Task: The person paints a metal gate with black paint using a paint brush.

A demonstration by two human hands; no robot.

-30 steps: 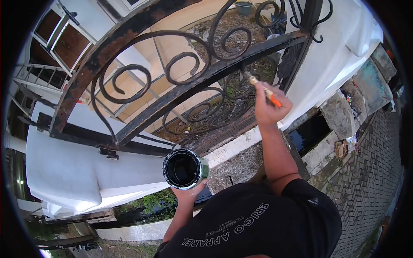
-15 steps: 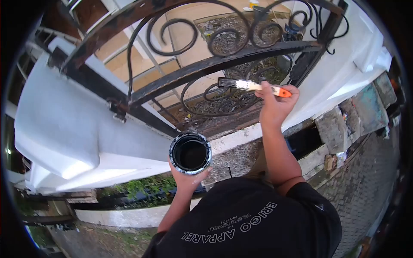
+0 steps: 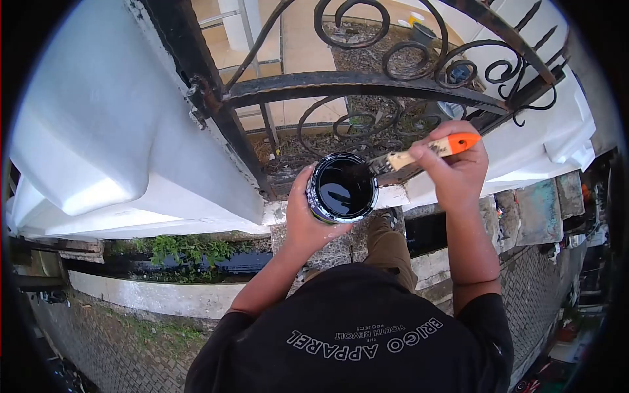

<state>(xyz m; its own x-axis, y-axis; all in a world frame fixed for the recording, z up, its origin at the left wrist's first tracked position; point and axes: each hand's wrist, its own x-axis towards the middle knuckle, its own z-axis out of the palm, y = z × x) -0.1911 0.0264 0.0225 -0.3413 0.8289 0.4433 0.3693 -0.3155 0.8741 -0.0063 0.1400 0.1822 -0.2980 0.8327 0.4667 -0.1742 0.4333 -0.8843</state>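
Note:
My left hand (image 3: 306, 219) is wrapped round an open can of black paint (image 3: 342, 188), its rim smeared with paint. Between the fingers of my right hand (image 3: 455, 164) is a paintbrush (image 3: 419, 154) with a pale wooden handle and an orange end. The brush slants down to the left, its dark bristles over the right edge of the can's opening; whether they touch the paint I cannot tell. Just beyond both hands stands a black metal gate (image 3: 341, 81) with curled scrollwork.
White walls (image 3: 190, 173) flank the gate. A ditch (image 3: 242, 263) with green plants (image 3: 187, 254) runs at the lower left. Concrete slabs (image 3: 538, 213) lie at the right. Behind the gate are a dark bucket (image 3: 423, 34) and tiled flooring.
The can has been raised and moved right. My right hand has brought the brush from near the gate down to the can's opening. The view has shifted, showing more of the left wall.

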